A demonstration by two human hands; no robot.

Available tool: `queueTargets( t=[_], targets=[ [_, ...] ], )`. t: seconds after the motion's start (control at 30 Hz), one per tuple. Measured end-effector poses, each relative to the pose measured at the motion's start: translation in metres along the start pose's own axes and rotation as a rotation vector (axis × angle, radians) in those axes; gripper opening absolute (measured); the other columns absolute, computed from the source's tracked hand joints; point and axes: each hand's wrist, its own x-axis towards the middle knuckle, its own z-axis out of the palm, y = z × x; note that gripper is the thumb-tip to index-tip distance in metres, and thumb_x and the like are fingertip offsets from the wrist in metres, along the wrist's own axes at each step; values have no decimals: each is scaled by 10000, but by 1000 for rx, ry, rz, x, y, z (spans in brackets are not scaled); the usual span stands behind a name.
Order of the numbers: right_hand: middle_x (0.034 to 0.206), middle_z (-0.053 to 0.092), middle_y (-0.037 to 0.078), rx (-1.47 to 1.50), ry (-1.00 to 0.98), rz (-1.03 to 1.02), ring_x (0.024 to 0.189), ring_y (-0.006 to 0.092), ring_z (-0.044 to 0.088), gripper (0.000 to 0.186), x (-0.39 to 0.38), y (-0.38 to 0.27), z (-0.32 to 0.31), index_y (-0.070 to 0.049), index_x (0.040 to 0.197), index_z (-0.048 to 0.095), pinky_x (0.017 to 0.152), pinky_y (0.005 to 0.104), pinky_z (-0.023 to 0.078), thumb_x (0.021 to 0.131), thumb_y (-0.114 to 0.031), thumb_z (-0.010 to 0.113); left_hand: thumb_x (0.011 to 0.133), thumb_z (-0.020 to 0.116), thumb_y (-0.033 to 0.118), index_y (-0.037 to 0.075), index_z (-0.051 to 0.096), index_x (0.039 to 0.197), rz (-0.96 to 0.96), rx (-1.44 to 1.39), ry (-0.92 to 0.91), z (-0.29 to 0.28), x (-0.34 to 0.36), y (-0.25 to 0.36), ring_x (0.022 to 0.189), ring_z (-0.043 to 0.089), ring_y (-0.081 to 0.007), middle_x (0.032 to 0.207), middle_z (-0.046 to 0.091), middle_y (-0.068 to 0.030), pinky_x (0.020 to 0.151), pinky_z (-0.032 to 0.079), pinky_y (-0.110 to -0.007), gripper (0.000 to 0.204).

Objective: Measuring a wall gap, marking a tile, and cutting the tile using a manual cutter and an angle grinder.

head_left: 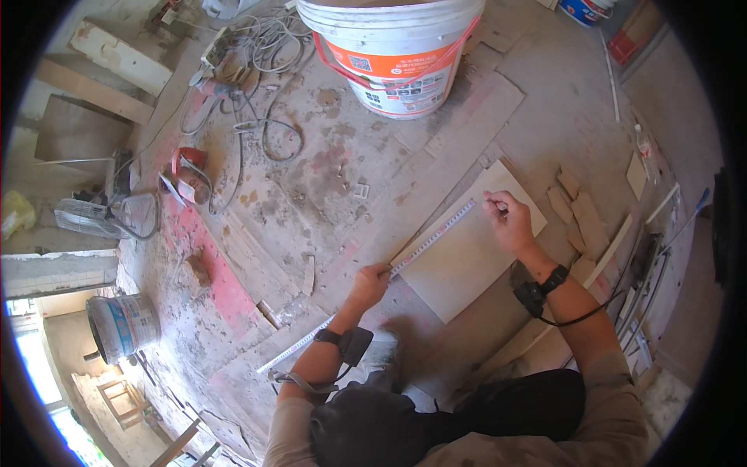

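A beige tile lies flat on the dusty floor in front of me. A long metal ruler runs along the tile's left edge and extends back past my left arm. My left hand presses the ruler down at the tile's near left corner. My right hand rests on the tile's far end beside the ruler's tip, its fingers pinched on a small marking tool that I cannot make out clearly. Both wrists carry black straps with devices.
A large white and orange bucket stands ahead. Power tools and tangled cables lie to the far left, with a red tool. Tile offcuts sit right of the tile. A grey bucket is at lower left.
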Motion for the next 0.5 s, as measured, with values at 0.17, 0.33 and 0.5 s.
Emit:
queueTargets(
  t=[0.17,0.33,0.5],
  targets=[
    [938,736,75,144,38,86,594,72,535,231,4,8,-1,6,946,621,547,249,475,971,-223,613,876,614,155,24,702,960,-15,37,-1,0,6,1,619,676,-246,709,677,-154,621,530,-367,179],
    [808,693,48,486,53,332,560,67,505,255,-1,10,-3,-6,1074,586,511,224,428,994,-248,582,879,625,167,18,703,948,-65,25,28,1,4,0,610,669,-211,713,686,-128,619,534,-351,182],
    [686,588,3,403,9,361,544,73,515,255,0,21,-6,-2,1057,605,511,221,433,995,-249,582,883,626,175,19,706,948,-74,-43,39,3,5,-1,610,661,-193,712,687,-115,617,532,-347,187]
  ],
)
